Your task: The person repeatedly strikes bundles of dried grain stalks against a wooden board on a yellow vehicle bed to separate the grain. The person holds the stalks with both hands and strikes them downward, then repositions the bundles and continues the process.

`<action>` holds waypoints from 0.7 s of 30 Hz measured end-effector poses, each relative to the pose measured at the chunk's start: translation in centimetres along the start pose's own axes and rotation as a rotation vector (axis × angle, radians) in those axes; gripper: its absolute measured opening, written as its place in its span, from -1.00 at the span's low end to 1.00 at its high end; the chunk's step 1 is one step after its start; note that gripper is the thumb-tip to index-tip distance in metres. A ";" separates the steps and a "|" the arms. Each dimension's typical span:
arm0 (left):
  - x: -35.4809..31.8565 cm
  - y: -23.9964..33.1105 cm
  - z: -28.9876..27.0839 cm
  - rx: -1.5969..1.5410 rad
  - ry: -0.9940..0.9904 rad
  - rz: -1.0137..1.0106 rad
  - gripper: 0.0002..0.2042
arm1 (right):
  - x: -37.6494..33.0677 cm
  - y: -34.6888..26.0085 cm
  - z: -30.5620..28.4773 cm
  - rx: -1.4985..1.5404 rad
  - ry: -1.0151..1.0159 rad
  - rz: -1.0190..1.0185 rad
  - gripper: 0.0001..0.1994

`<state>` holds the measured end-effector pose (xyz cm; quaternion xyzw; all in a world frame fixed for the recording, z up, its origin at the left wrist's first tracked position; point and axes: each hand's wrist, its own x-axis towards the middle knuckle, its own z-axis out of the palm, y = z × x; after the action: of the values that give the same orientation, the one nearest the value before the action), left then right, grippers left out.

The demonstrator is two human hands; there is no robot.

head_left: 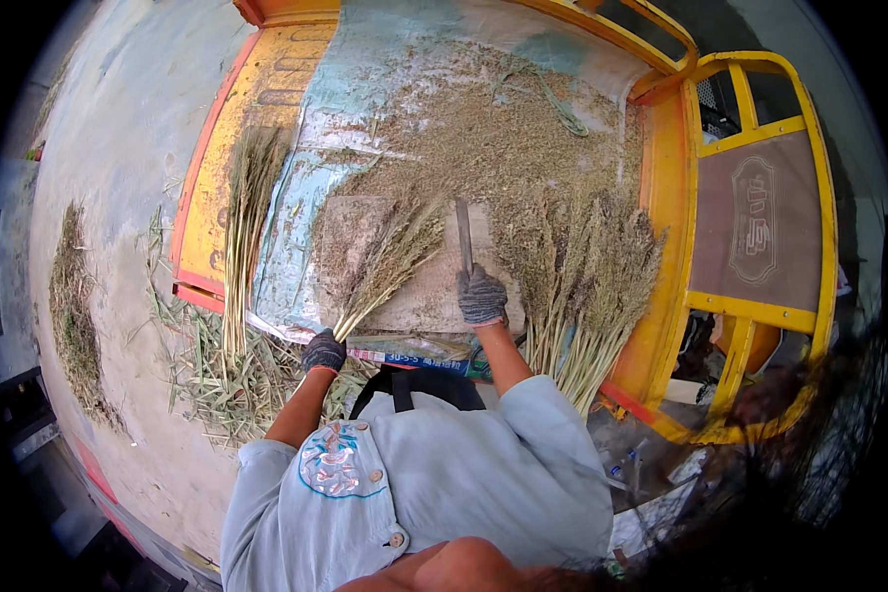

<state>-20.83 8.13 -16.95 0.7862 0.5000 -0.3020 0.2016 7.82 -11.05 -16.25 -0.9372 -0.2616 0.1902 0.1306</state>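
Left hand [323,350] clutches stalk bundle [385,266]; right hand [481,295] holds blade [464,235]

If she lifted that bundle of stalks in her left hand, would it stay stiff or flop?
Probably a bit of both. The bundle fans out into thin, feathery seed heads, so the tips likely droop. The stems gathered in the left hand look straight and dry, so likely light and fairly stiff.

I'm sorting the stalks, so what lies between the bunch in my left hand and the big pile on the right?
In the head view, the right hand with its flat blade, over a chaff-strewn board.
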 end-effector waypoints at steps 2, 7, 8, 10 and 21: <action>-0.2 1.2 -0.2 0.061 -0.008 0.051 -0.75 | -3.1 -3.1 0.6 0.046 -0.018 -0.180 -0.66; 0.4 1.8 -0.7 0.142 0.030 0.164 -0.77 | -7.5 -8.1 6.4 -0.072 -0.417 -0.602 -0.71; 0.4 1.6 -0.9 0.153 0.034 0.193 -0.77 | -7.7 -8.7 6.6 -0.099 -0.518 -0.629 -0.72; 1.3 1.2 -0.7 0.240 0.043 0.236 -0.78 | -4.7 -6.9 5.6 -0.102 -0.507 -0.477 -0.70; 2.8 0.1 1.0 0.214 0.085 0.293 -0.77 | -2.6 -4.3 -1.1 -0.135 -0.212 -0.139 -0.65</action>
<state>-20.09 9.33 -19.53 0.8796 0.3533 -0.2873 0.1373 4.27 -9.03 -13.06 -0.8982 -0.3504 0.2604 0.0516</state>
